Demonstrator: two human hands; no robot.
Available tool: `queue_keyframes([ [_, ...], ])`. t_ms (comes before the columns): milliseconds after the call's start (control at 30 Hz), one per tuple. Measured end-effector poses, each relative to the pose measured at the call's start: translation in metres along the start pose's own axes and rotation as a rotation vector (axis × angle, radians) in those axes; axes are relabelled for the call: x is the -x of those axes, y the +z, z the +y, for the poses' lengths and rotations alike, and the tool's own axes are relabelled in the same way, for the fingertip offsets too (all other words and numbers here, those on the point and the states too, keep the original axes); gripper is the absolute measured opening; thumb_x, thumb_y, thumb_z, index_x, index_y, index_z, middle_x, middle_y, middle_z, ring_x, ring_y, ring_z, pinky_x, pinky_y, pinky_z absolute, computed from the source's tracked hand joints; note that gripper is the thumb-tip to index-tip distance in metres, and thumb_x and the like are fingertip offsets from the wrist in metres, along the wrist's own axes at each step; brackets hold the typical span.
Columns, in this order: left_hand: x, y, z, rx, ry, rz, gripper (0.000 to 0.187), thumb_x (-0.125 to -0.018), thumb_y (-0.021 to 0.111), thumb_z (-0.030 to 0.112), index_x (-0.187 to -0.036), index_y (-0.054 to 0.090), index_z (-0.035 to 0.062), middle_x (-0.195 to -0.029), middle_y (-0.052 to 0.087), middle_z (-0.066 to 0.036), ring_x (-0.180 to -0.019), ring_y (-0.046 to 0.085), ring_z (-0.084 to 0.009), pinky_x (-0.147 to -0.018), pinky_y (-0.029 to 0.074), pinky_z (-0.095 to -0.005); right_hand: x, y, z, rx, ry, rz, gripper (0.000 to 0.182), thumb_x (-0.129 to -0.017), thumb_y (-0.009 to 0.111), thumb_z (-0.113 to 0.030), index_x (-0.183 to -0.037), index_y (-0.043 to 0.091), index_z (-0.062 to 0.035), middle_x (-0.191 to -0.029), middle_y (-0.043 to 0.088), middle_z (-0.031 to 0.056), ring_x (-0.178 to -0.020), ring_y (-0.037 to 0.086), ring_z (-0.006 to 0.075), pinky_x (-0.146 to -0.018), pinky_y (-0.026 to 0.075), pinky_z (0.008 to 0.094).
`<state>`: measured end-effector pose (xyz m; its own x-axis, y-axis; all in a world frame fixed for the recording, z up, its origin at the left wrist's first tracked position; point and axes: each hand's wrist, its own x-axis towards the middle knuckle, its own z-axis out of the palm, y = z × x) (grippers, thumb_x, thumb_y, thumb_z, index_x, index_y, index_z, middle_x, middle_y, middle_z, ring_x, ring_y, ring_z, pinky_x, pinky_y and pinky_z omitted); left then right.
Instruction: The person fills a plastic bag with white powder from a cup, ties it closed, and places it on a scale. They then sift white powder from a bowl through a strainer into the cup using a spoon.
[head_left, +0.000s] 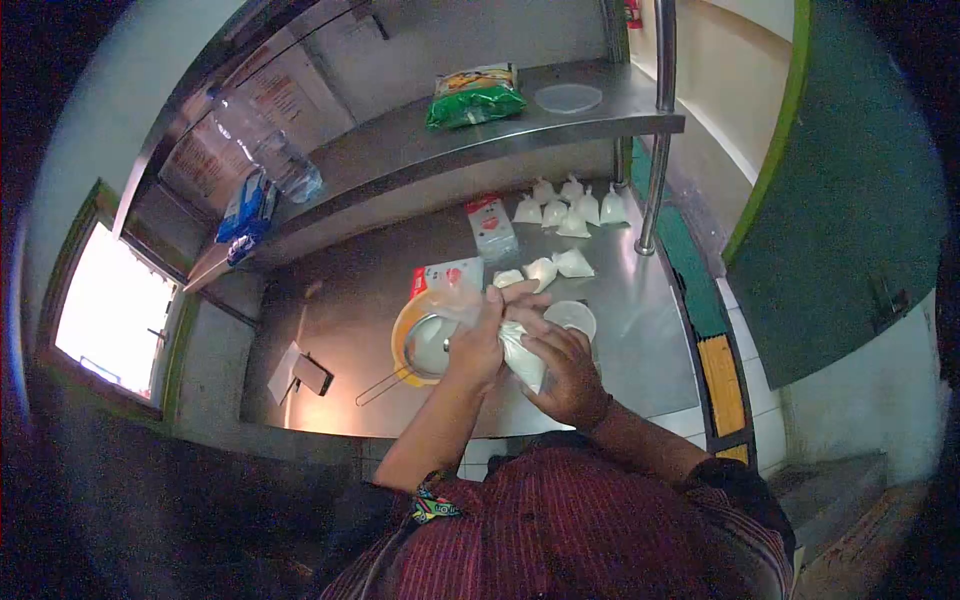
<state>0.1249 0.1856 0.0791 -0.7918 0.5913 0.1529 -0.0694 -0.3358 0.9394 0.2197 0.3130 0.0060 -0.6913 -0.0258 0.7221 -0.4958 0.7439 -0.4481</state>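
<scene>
Between my two hands is a small clear plastic bag of white powder (521, 358). My right hand (568, 378) is wrapped around its filled lower part. My left hand (478, 345) is closed at its upper end, and loose clear plastic spreads out to the left of the fingers. Just left of my hands stands an orange bowl (399, 345) with a wire-handled strainer (383, 386) and white powder in it. Behind my right hand is a white plastic tub (575, 317), partly hidden. A few powder-filled bags (541, 272) lie just beyond my fingers.
Several tied bags of powder (572, 212) stand at the back right. Two printed packs, one upright (491, 228) and one lying (450, 275), are behind the bowl. A phone (314, 375) leans at left. The overhead shelf (390, 150) holds a green packet (476, 100) and a large bottle (265, 145).
</scene>
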Motion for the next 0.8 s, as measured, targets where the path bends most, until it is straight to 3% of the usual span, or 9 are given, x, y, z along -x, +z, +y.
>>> queue_keyframes([
  [100, 0.006, 0.0, 0.009, 0.081, -0.138, -0.061, 0.062, -0.11, 0.031, 0.05, -0.128, 0.06, -0.0026, -0.101, 0.072, -0.014, -0.104, 0.066, -0.023, -0.095, 0.052, -0.0356, 0.002, -0.002, -0.001, -0.049, -0.005, 0.005, 0.083, -0.073, 0.086, -0.041, -0.138, 0.049, -0.0057, -0.138, 0.05, 0.0194, -0.13, 0.048, 0.0395, -0.108, 0.034, 0.0543],
  [200, 0.012, 0.01, 0.027, -0.312, -0.056, -0.122, 0.058, -0.11, 0.034, 0.049, -0.121, 0.067, 0.0022, -0.104, 0.072, -0.011, -0.101, 0.066, -0.0214, -0.093, 0.052, -0.0344, -0.002, -0.009, -0.002, -0.254, -0.066, 0.187, 0.09, -0.071, 0.085, -0.053, -0.138, 0.048, -0.005, -0.14, 0.046, 0.0228, -0.131, 0.045, 0.0408, -0.109, 0.033, 0.0542],
  [267, 0.021, 0.031, 0.053, -0.638, -0.45, 0.079, 0.051, -0.109, 0.039, 0.045, -0.115, 0.07, 0.0051, -0.106, 0.071, -0.011, -0.1, 0.065, -0.0192, -0.09, 0.051, -0.0348, -0.019, -0.022, -0.007, -0.093, -0.032, 0.198, 0.093, -0.07, 0.084, -0.058, -0.138, 0.048, -0.0047, -0.141, 0.044, 0.0244, -0.131, 0.044, 0.0417, -0.11, 0.032, 0.054],
  [333, 0.022, 0.024, 0.046, -0.611, -0.444, 0.01, 0.044, -0.108, 0.044, 0.04, -0.116, 0.07, 0.0052, -0.109, 0.071, -0.011, -0.101, 0.065, -0.0202, -0.09, 0.051, -0.0361, -0.044, -0.036, -0.017, 0.033, 0.072, 0.283, 0.089, -0.074, 0.079, -0.062, -0.135, 0.05, -0.0041, -0.141, 0.046, 0.0232, -0.132, 0.044, 0.0401, -0.11, 0.03, 0.0549],
  [400, 0.02, 0.004, 0.024, -0.584, -0.443, -0.064, 0.036, -0.107, 0.049, 0.034, -0.116, 0.07, 0.0052, -0.111, 0.071, -0.011, -0.102, 0.065, -0.0212, -0.091, 0.051, -0.0374, -0.071, -0.051, -0.02, 0.013, 0.073, 0.046, 0.081, -0.077, 0.077, -0.06, -0.132, 0.054, -0.0047, -0.139, 0.049, 0.0203, -0.133, 0.045, 0.038, -0.109, 0.03, 0.0566],
  [467, 0.017, -0.023, -0.009, -1.156, 0.381, -0.331, 0.027, -0.102, 0.055, 0.022, -0.117, 0.068, 0.004, -0.115, 0.07, -0.012, -0.107, 0.065, -0.024, -0.092, 0.051, -0.0405, -0.08, -0.05, -0.009, 0.01, -0.049, -0.243, 0.046, -0.093, 0.065, -0.044, -0.117, 0.062, -0.0048, -0.126, 0.06, 0.0145, -0.125, 0.053, 0.0334, -0.102, 0.037, 0.0533],
  [500, 0.021, -0.019, -0.002, -1.157, 0.377, -0.34, 0.027, -0.102, 0.055, 0.022, -0.117, 0.068, 0.004, -0.115, 0.07, -0.012, -0.107, 0.065, -0.024, -0.092, 0.051, -0.0405, -0.085, -0.047, -0.005, 0.01, -0.042, -0.239, 0.046, -0.093, 0.065, -0.044, -0.117, 0.062, -0.0048, -0.126, 0.06, 0.0145, -0.125, 0.053, 0.0334, -0.102, 0.037, 0.0533],
  [567, 0.027, -0.006, 0.018, -0.794, -0.121, -0.226, 0.033, -0.095, 0.057, 0.02, -0.124, 0.064, 0.0058, -0.121, 0.066, -0.016, -0.114, 0.062, -0.0333, -0.1, 0.047, -0.0454, -0.098, -0.041, -0.002, -0.417, 0.066, -0.408, 0.036, -0.099, 0.056, -0.036, -0.111, 0.063, -0.0028, -0.109, 0.066, 0.0201, -0.106, 0.062, 0.038, -0.091, 0.047, 0.0489],
  [800, 0.033, -0.02, -0.016, -0.879, 0.074, -0.367, 0.033, -0.104, 0.049, 0.026, -0.119, 0.064, 0.0008, -0.11, 0.067, -0.009, -0.108, 0.059, -0.0214, -0.097, 0.046, -0.0377, -0.106, -0.032, -0.007, -0.546, 0.08, -0.38, 0.034, -0.106, 0.042, -0.029, -0.103, 0.058, 0.0016, -0.092, 0.062, 0.0218, -0.09, 0.062, 0.0394, -0.085, 0.047, 0.0488],
])
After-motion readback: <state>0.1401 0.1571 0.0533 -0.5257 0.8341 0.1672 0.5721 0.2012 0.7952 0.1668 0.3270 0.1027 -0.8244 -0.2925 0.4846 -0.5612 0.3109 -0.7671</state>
